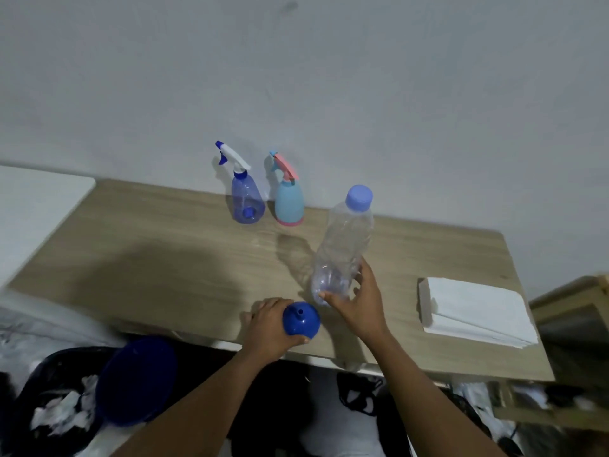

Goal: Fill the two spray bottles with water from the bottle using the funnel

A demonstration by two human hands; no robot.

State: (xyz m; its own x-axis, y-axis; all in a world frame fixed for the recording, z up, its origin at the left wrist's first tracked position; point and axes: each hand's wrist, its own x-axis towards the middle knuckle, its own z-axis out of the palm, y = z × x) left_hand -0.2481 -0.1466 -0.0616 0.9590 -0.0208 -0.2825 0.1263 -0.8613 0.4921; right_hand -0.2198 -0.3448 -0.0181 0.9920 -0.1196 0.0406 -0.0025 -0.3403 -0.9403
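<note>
Two spray bottles stand at the back of the wooden table point(164, 258) against the wall: a translucent blue one point(246, 199) with a white and blue trigger head, and a light blue one point(289, 199) with a pink trigger. A clear plastic water bottle point(342, 245) with a lilac cap on stands in front of them. My right hand point(359, 305) curls around its base, fingers touching it. My left hand point(270, 328) holds a small blue funnel point(301, 323) near the table's front edge, spout pointing up.
A stack of white paper napkins point(474, 315) lies on the right of the table. A black bin point(66, 390) with crumpled paper and a blue lid point(138, 380) sits below the front left. A white surface point(33, 206) adjoins the table's left.
</note>
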